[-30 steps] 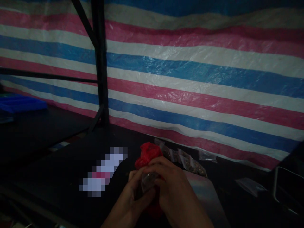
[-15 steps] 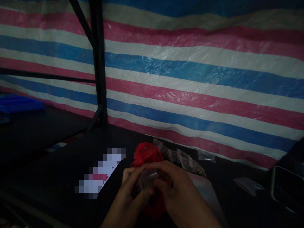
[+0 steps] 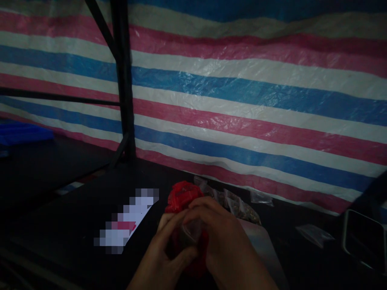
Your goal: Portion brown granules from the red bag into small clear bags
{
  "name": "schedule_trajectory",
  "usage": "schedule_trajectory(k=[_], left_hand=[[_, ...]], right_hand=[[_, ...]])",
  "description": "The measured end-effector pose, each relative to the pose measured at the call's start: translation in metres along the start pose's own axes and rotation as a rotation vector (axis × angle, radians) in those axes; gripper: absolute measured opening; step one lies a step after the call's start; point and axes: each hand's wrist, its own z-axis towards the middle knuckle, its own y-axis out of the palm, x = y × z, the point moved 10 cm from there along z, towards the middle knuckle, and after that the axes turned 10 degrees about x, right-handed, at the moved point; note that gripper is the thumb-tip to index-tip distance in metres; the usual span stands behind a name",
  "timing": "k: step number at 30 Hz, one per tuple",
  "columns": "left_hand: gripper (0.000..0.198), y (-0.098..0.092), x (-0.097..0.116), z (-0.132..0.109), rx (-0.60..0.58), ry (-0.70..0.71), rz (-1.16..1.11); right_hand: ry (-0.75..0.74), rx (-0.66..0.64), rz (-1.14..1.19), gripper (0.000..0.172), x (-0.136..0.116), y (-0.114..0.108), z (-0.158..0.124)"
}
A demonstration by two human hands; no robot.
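Observation:
Between my two hands is a small clear plastic bag [image 3: 192, 231]; its contents are too dark to make out. My left hand [image 3: 167, 249] is closed on the bag from the left, thumb along its near side. Curled over the bag from the right, my right hand [image 3: 225, 235] has its fingers at the bag's upper edge, and its thumb is hidden. A crumpled red plastic bag [image 3: 184, 194] lies just beyond and below my hands, partly covered by them.
Several filled clear bags [image 3: 240, 207] lie behind my right hand, near a light flat panel [image 3: 261, 241]. Flat clear bags [image 3: 314, 235] and a dark rounded-frame object [image 3: 364, 241] are at right. A blurred printed sheet [image 3: 130, 221] lies left. A metal post [image 3: 125, 100] stands before the striped sheeting [image 3: 242, 121].
My right hand has shifted slightly up and left over the small bag, and its thumb has gone out of sight. The bag's top looks more rounded than before.

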Motion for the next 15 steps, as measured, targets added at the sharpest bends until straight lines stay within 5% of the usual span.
schedule_trajectory(k=[5,9,12,15], left_hand=[[0.035,-0.011,0.008,-0.003,0.120,0.105,0.057],[0.038,-0.011,0.005,-0.003,0.133,0.040,0.065],[0.046,-0.034,0.003,-0.005,0.351,-0.019,0.106],[0.049,-0.045,-0.001,-0.013,0.472,-0.073,0.201]], right_hand=[[-0.005,0.009,0.030,0.056,-0.006,0.003,0.001],[-0.031,0.093,0.041,0.052,-0.008,-0.008,0.005],[-0.005,0.277,-0.017,0.046,0.004,-0.031,0.006],[0.105,0.249,-0.186,0.047,0.034,-0.026,0.004]])
